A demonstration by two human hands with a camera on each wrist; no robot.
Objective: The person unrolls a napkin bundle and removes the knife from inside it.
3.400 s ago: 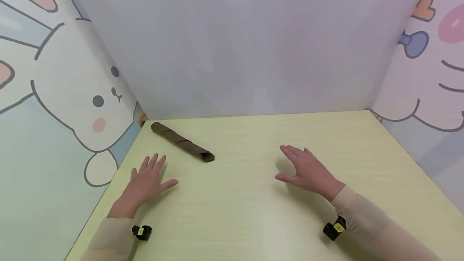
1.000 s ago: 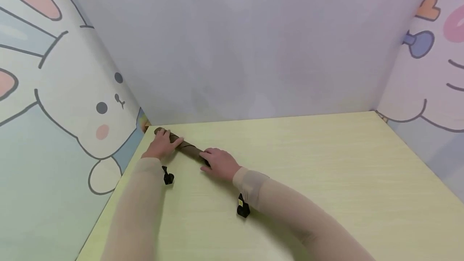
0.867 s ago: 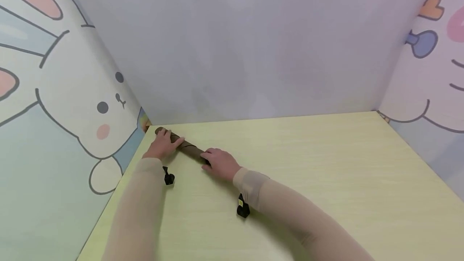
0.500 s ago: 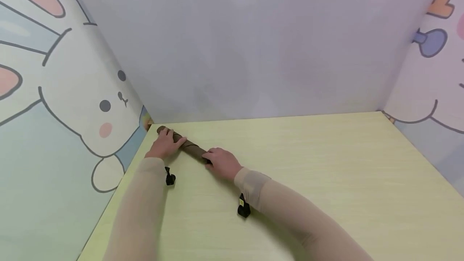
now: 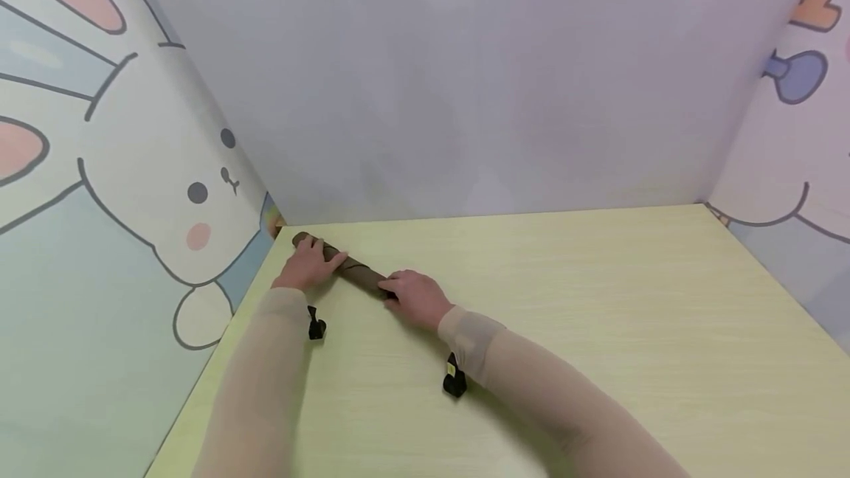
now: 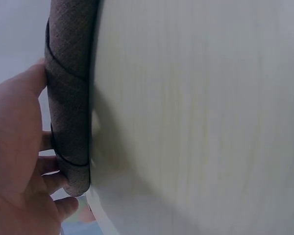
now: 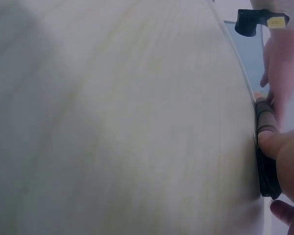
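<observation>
A brown rolled-up mat (image 5: 361, 275) lies slantwise on the table, towards its far left corner. My left hand (image 5: 307, 265) grips the roll near its far end, fingers over the top and thumb along the near side. At the near end my right hand (image 5: 420, 299) holds it and covers most of that end. Close up in the left wrist view, the rolled mat (image 6: 71, 98) shows a woven-looking surface and overlapping edges. The right wrist view shows the thumb of the right hand (image 7: 291, 166) against the dark open end of the roll.
The pale wood-look table (image 5: 584, 316) spreads to the right and towards me. A plain greyish backdrop (image 5: 465, 94) rises behind its far edge, and a panel with a rabbit drawing (image 5: 153, 168) stands on the left. Each wrist carries a small black camera (image 5: 454, 382).
From lying apart above the table, both hands have moved in to the roll and taken hold of its two ends. During the last second hands and roll barely move; the view shifts slightly.
</observation>
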